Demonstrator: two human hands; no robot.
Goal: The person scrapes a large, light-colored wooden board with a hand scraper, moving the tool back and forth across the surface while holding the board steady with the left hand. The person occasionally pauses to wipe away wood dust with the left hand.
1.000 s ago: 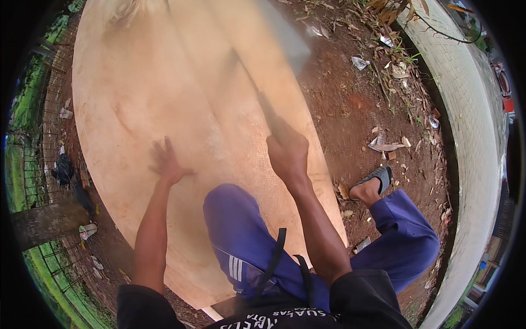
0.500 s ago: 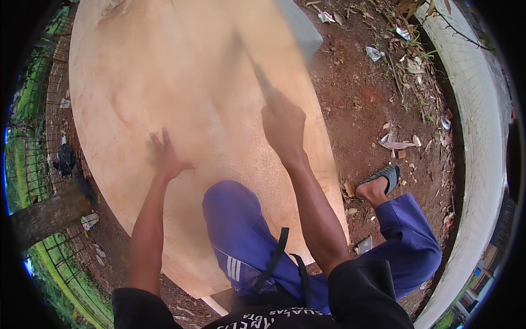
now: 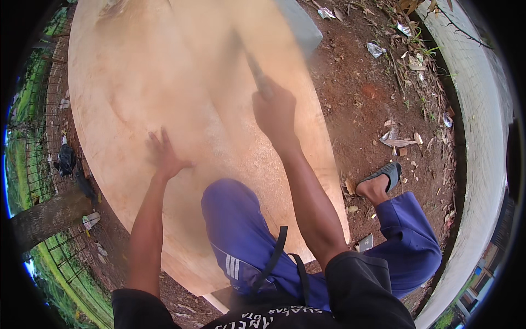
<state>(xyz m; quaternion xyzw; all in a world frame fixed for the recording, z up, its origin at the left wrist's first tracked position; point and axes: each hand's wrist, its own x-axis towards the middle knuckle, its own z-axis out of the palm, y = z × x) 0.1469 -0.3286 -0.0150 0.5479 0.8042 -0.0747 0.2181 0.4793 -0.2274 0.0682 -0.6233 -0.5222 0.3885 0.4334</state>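
A large pale plywood sheet (image 3: 126, 82) stretches out before me. My left hand (image 3: 166, 158) lies flat on it, fingers spread, holding nothing. To the right, my right hand (image 3: 275, 112) is closed round the handle of a long, thin, dark saw-like tool (image 3: 253, 66). The tool points away from me and slightly left over the sheet; its far end is blurred, so I cannot tell its exact kind or whether it touches the wood. Fine pale specks lie on the sheet below the right hand. My bent knee (image 3: 233, 214) in blue trousers is over the near part of the sheet.
A grey block (image 3: 304, 33) stands by the sheet's far right edge. My sandalled foot (image 3: 383, 178) is on brown soil with litter and dry leaves. A pale wall (image 3: 482, 164) curves along the right; a tree trunk (image 3: 49, 216) and wire fence are at left.
My right hand and the tool have shifted slightly left and away from me. The left hand stays flat in the same place on the sheet.
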